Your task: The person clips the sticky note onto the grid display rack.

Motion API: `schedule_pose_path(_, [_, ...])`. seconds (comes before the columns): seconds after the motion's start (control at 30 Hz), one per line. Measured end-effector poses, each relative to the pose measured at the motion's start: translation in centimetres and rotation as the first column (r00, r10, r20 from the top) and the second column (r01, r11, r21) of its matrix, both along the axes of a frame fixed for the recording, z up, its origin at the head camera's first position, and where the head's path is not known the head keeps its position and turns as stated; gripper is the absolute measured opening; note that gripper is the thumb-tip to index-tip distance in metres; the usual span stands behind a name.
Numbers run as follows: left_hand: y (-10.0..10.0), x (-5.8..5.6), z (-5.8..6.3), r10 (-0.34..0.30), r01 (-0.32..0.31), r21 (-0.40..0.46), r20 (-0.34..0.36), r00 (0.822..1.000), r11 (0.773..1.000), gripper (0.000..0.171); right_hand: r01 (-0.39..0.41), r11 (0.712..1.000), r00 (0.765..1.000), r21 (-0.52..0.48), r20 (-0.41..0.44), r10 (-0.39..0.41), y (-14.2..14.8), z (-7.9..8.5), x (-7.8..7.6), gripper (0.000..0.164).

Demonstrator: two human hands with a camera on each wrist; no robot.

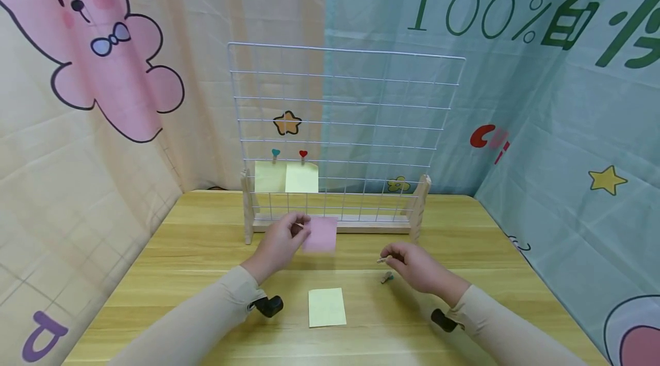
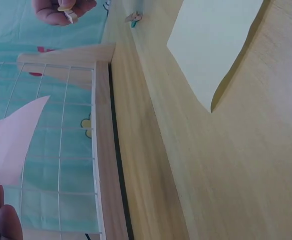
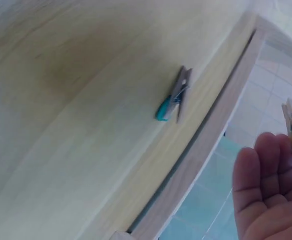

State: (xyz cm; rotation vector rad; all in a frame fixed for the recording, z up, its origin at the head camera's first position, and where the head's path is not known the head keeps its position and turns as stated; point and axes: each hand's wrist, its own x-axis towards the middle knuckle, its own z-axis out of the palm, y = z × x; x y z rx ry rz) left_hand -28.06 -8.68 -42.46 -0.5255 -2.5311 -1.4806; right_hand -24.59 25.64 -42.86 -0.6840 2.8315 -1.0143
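Observation:
My left hand (image 1: 281, 241) pinches a pink sticky note (image 1: 322, 235) by its left edge, in front of the lower part of the wire grid rack (image 1: 350, 106). Over the table to the right, my right hand (image 1: 412, 266) holds a small wooden clothespin (image 3: 291, 120) between thumb and fingers. Below that hand a second clothespin with a teal end (image 3: 175, 97) lies on the wood. Two pale yellow notes (image 1: 270, 177) hang on the grid, under a teal heart clip (image 1: 275, 153) and a red heart clip (image 1: 303, 154). Another yellow note (image 1: 327, 307) lies on the table.
The grid stands in a wooden base (image 1: 373, 227) with upright side supports at the back of the wooden table (image 1: 206, 274). Printed curtains (image 1: 546, 125) hang behind and on both sides. A black wrist camera (image 1: 269, 306) sits at my left cuff.

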Motion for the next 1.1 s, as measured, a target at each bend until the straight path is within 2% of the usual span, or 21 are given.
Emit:
schedule_pose_path(0.17, [0.2, -0.2, 0.7, 0.008, -0.008, 0.009, -0.002, 1.0, 1.0, 0.029, 0.036, 0.998, 0.998, -0.046, -0.043, -0.038, -0.6, 0.6, -0.1, 0.01])
schedule_pose_path(0.4, [0.4, -0.6, 1.7, 0.008, -0.008, 0.014, -0.017, 1.0, 1.0, 0.037, 0.114, 0.989, 0.992, -0.09, -0.045, -0.119, -1.4, 1.8, -0.3, 0.012])
schedule_pose_path(0.67, [0.7, -1.0, 3.2, 0.014, -0.015, -0.013, -0.067, 0.998, 1.0, 0.037, 0.122, 0.987, 0.982, -0.103, -0.129, -0.135, -2.0, 2.8, -0.9, 0.009])
schedule_pose_path(0.87, [1.0, -1.5, 4.1, 0.02, -0.021, -0.003, -0.091, 0.996, 1.0, 0.036, 0.15, 0.981, 0.968, -0.119, -0.184, -0.171, -2.5, 3.5, -1.2, 0.017])
schedule_pose_path(1.1, [1.2, -2.3, 4.9, 0.029, -0.029, 0.001, -0.116, 0.993, 1.0, 0.038, 0.171, 0.973, 0.944, -0.152, -0.256, -0.206, -3.1, 4.5, -1.8, 0.015])
